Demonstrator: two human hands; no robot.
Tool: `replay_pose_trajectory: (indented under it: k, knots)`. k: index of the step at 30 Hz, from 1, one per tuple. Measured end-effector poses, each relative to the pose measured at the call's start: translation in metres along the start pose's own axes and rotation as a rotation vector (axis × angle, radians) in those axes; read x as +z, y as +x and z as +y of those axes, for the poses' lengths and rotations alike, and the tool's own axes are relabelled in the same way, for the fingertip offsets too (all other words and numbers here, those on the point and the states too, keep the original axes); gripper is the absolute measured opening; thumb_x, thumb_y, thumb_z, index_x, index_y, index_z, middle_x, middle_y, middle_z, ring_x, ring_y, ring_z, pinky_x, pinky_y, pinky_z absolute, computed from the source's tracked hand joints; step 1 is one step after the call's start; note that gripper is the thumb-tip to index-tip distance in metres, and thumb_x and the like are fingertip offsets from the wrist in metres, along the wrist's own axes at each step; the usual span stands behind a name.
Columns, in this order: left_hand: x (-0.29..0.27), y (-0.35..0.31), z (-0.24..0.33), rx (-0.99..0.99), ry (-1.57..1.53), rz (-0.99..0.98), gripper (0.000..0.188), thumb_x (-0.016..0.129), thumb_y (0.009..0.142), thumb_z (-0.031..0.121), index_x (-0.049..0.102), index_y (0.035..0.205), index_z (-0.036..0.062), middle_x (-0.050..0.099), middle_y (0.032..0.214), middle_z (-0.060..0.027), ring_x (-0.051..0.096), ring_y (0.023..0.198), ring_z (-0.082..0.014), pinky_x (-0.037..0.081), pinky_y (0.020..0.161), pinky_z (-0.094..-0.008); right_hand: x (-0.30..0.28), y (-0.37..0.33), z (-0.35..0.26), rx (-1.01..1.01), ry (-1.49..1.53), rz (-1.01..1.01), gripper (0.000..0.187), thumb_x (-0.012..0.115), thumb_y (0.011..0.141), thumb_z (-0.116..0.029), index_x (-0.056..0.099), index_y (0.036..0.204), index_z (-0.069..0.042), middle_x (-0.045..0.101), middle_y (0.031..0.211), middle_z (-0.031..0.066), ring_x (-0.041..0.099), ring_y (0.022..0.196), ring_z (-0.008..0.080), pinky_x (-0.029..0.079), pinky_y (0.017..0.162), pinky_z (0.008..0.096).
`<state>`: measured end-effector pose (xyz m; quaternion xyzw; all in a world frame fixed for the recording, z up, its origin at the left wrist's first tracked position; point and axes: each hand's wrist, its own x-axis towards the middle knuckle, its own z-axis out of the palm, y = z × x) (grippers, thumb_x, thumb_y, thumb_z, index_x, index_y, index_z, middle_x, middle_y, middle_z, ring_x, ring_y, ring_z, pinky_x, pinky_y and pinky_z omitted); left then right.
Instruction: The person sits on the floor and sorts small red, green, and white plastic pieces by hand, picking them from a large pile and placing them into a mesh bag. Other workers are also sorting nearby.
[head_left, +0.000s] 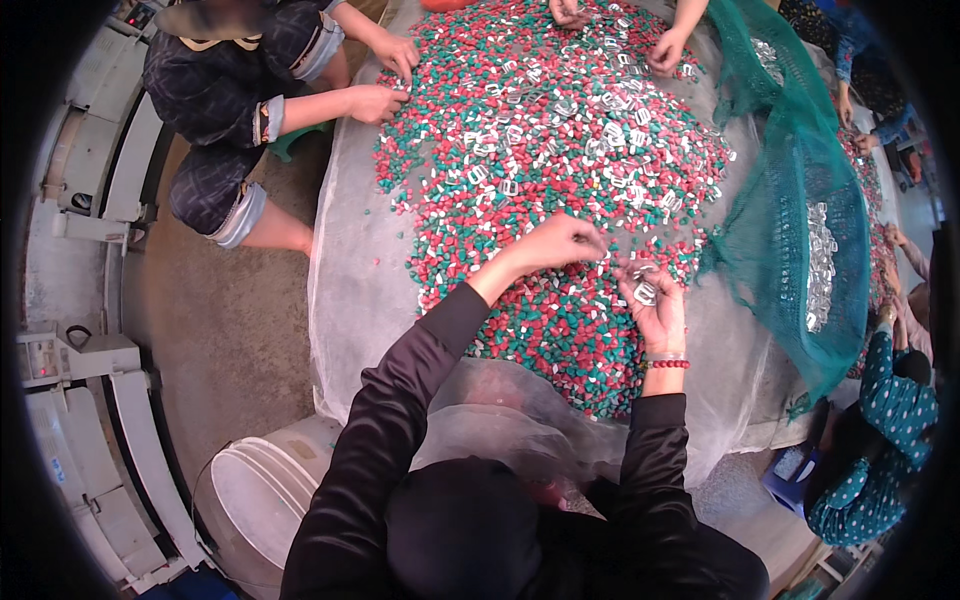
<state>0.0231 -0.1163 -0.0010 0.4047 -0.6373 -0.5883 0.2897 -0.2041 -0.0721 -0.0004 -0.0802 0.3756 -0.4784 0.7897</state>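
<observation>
A heap of small red, green and white pebble-like pieces (540,350) covers the sheet in front of me. Shiny silver buckles (505,185) are scattered over and among them. Several silver buckles (646,291) lie in the palm of my right hand (658,318), its fingers curled up around them; a red bead bracelet circles that wrist. Just left of it, my left hand (558,243) hovers over the heap with thumb and fingers drawn together. Whatever those fingertips hold, if anything, is too small to make out.
A translucent sheet (355,280) lies under the heap. Green netting (790,190) at the right holds more silver buckles (821,268). Co-workers' hands (385,90) reach in from the far left and far side. A white bucket (265,490) lies tilted at lower left; people sit at right.
</observation>
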Motion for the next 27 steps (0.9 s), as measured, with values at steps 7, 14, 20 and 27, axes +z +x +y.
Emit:
replay_pose_trajectory:
  k: [7,14,20,27]
  knots:
    - [0.024,0.003,-0.017,-0.121,0.882,0.149,0.021,0.065,0.083,0.027,0.071,0.087,0.0066,0.060,0.091,-0.0160,0.061,0.088,-0.0323,0.050,0.073,-0.0423,0.014,-0.012,0.002,-0.030,0.243,-0.154,0.054,0.048,0.091,-0.018,0.036,0.140,0.000,0.055,0.116,0.0225,0.053,0.112,0.0382,0.035,0.106,0.0572]
    - [-0.015,-0.032,-0.001,-0.273,0.312,0.343,0.028,0.063,0.087,0.035,0.070,0.095,0.0083,0.064,0.083,-0.0099,0.062,0.085,-0.0242,0.047,0.076,-0.0375,-0.007,0.006,-0.003,-0.077,-0.054,-0.111,0.031,0.055,0.093,-0.016,0.053,0.121,-0.005,0.042,0.061,-0.0022,0.037,0.048,0.0067,0.030,0.041,0.0203]
    - [0.018,0.010,-0.016,-0.016,0.938,0.055,0.025,0.066,0.082,0.023,0.068,0.103,0.0109,0.060,0.096,-0.0151,0.062,0.090,-0.0331,0.049,0.078,-0.0447,-0.008,0.050,-0.002,-0.712,-1.677,0.421,0.032,0.067,0.079,-0.015,0.060,0.109,-0.010,0.064,0.075,0.0138,0.063,0.064,0.0283,0.050,0.059,0.0420]
    - [0.016,0.005,-0.026,-0.068,0.592,0.263,0.020,0.062,0.085,0.027,0.066,0.092,0.0083,0.060,0.097,-0.0153,0.061,0.095,-0.0338,0.049,0.081,-0.0453,-0.004,0.074,0.018,-0.389,-2.005,0.359,0.042,0.069,0.080,-0.034,0.063,0.111,-0.006,0.067,0.098,0.0225,0.063,0.097,0.0352,0.050,0.082,0.0440]
